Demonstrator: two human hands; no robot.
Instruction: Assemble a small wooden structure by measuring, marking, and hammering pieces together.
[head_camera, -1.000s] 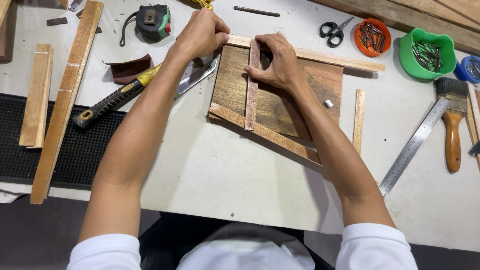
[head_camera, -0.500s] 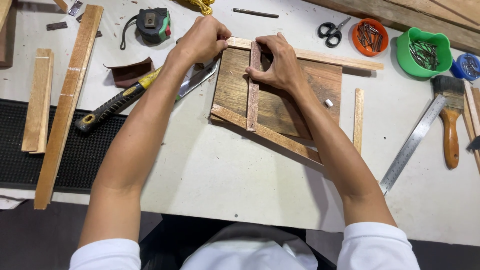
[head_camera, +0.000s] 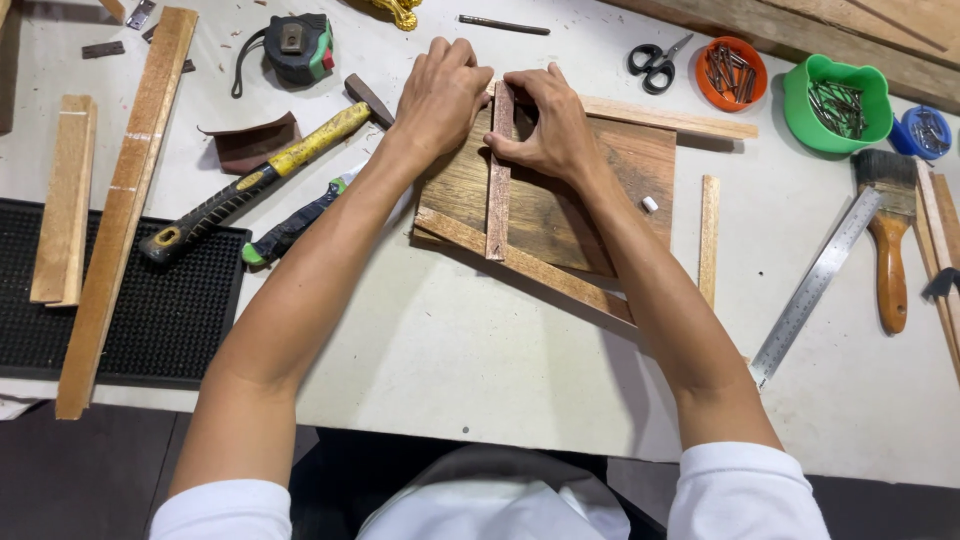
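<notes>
A dark wooden board (head_camera: 590, 205) lies on the pale table, with thin wooden strips laid on it. One reddish strip (head_camera: 498, 185) stands upright across the board. My right hand (head_camera: 545, 125) pinches that strip near its top. My left hand (head_camera: 440, 95) presses down on the board's upper left corner, beside the same strip. A long strip (head_camera: 530, 265) runs slantwise along the board's lower edge, and another (head_camera: 665, 118) lies along the top edge.
A yellow-handled hammer (head_camera: 255, 180), a tape measure (head_camera: 298, 45) and a green-handled tool (head_camera: 290, 228) lie left. Scissors (head_camera: 655, 62), orange (head_camera: 730, 72) and green (head_camera: 838, 100) bowls of nails sit at the back right. A steel ruler (head_camera: 815, 285), a paintbrush (head_camera: 885, 230), wood planks (head_camera: 125, 200) and a black mat (head_camera: 150, 310) surround.
Both hands keep their hold on the board and the upright strip. Their position relative to the board looks the same; the view has shifted slightly.
</notes>
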